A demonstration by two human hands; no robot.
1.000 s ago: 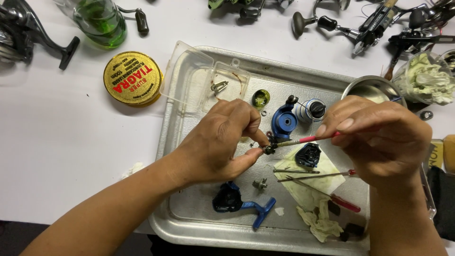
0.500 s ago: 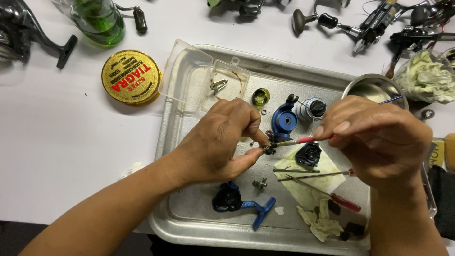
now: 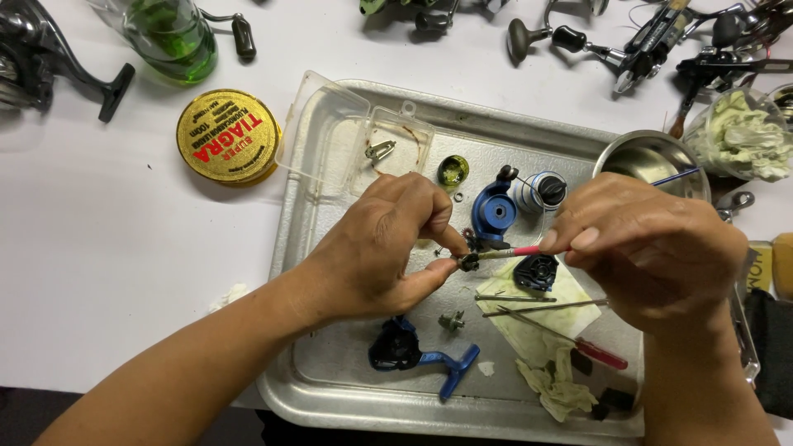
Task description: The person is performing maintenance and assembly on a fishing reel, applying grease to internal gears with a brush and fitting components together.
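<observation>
While both hands work over the metal tray (image 3: 330,388), a round gold tin (image 3: 228,136) lies left on the white surface (image 3: 107,248)
Left fingers (image 3: 438,268) pinch a small part (image 3: 469,262); right fingers (image 3: 570,241) grip a pink brush (image 3: 512,253)

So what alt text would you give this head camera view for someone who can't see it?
Over a metal tray of fishing reel parts, the left hand pinches a small dark part while the right hand touches a thin red-handled tool to it.

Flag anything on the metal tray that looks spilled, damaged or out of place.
Nothing looks spilled or broken. The metal tray holds loose reel parts and stained, crumpled tissue near its bottom right corner, messy but contained. The left hand pinches a small dark part while the right hand touches a pink-handled brush to it.
</observation>
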